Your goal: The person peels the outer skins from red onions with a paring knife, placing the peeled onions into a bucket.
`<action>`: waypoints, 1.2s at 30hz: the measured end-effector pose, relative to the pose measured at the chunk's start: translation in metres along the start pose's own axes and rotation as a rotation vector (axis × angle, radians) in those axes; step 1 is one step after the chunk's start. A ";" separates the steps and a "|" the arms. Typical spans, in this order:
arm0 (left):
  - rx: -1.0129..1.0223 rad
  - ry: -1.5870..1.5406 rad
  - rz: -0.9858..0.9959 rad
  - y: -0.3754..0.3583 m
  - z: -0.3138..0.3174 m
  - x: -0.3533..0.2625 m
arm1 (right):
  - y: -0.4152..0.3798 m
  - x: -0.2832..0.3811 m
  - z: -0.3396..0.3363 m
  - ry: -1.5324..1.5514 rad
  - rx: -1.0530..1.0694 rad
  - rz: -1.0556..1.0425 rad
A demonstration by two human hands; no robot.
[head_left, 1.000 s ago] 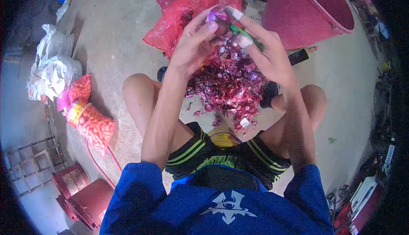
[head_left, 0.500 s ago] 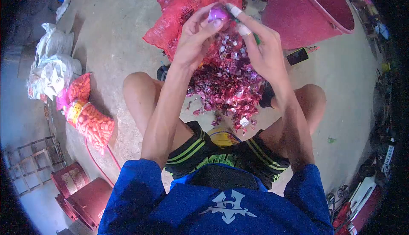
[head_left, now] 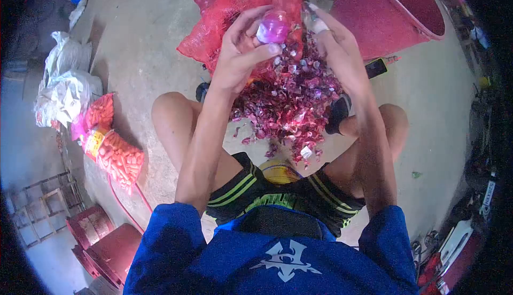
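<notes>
A shiny purple and white onion (head_left: pixel 273 27) rests in the fingers of my left hand (head_left: pixel 243 52), which holds it over the floor. To its right, apart from the onion, is my right hand (head_left: pixel 337 49), with its fingers curled and white wraps on some fingertips. What the right hand grips is too blurred to make out. Below both hands lies a pile of purple and white onion skins (head_left: pixel 288 102). Red mesh sacks (head_left: pixel 227 20) of onions lie just beyond my left hand.
A big red tub (head_left: pixel 387 14) leans at the upper right, with a black phone (head_left: pixel 376 68) on the floor near it. To the left stand white plastic bags (head_left: pixel 69 89) and a bag of orange pieces (head_left: pixel 120 156). Red stools (head_left: pixel 109 247) are at lower left.
My hands have moved apart, the right one away from the onion. The onion shows more fully in my left hand, slightly lower. The green item near the right hand no longer shows.
</notes>
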State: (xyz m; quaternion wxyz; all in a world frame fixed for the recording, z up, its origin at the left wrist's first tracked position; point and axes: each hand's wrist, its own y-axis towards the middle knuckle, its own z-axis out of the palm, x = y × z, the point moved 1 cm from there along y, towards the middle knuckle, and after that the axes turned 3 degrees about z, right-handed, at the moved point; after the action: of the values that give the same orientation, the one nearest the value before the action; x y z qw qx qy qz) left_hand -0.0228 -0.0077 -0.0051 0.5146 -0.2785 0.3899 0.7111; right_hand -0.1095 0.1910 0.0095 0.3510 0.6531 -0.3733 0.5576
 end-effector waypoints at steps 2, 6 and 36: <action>-0.018 0.113 0.002 0.003 -0.004 0.003 | 0.000 -0.005 -0.008 0.080 0.079 0.020; 0.029 0.248 -0.064 0.006 0.001 0.008 | -0.002 0.001 0.003 -0.037 -0.035 -0.306; -0.005 0.597 0.078 0.002 -0.001 -0.009 | -0.008 0.003 -0.006 -0.381 0.191 -0.614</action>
State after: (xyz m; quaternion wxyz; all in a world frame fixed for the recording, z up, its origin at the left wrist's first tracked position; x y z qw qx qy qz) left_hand -0.0223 -0.0139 0.0020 0.3489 -0.4612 0.5326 0.6179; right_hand -0.1050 0.2001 0.0127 0.3635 0.8566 -0.1647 0.3271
